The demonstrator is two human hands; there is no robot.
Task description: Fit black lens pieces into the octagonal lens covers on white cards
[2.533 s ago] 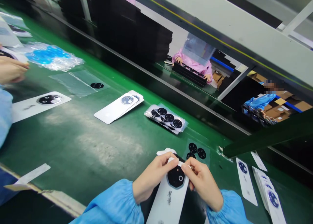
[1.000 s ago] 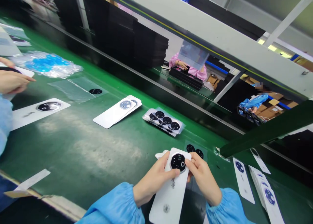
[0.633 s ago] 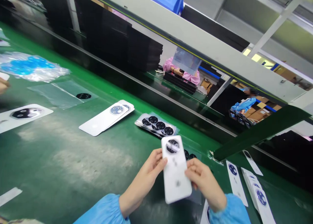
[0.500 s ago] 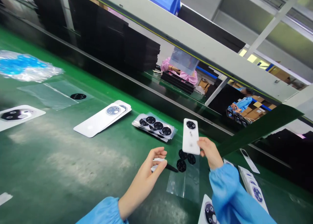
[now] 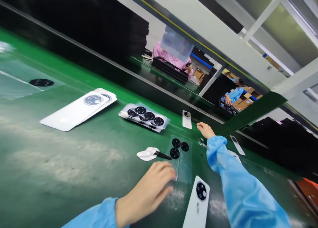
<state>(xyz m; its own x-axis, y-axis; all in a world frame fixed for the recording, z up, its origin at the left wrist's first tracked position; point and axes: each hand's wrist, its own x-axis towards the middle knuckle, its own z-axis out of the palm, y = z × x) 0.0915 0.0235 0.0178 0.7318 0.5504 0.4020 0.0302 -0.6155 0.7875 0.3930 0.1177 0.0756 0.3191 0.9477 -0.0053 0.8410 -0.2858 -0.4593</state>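
My left hand (image 5: 149, 190) hovers over the green bench with its fingers apart and nothing in it, close to a clear plastic sheet (image 5: 184, 168) bearing black round pieces (image 5: 175, 153). A black tool (image 5: 163, 155) lies beside a crumpled white cloth (image 5: 147, 154). At the bench's far side, my right hand (image 5: 205, 130) is just right of a white phone back panel (image 5: 187, 119) with a gap between them; its fingers are bent together, and what they hold, if anything, is too small to tell. Another white panel (image 5: 198, 201) lies at the front.
Stacked white panels (image 5: 72, 113) lie at the left, beside a pile of sheets with black discs (image 5: 145, 117). A green post (image 5: 255, 115) rises beyond my right arm. Behind the bench are a person in pink (image 5: 171, 57) and a person in blue (image 5: 235, 94).
The white panel has left my right hand and stands farther back. My left hand has moved nearer, off the cloth and black tool. The view has shifted to the right.
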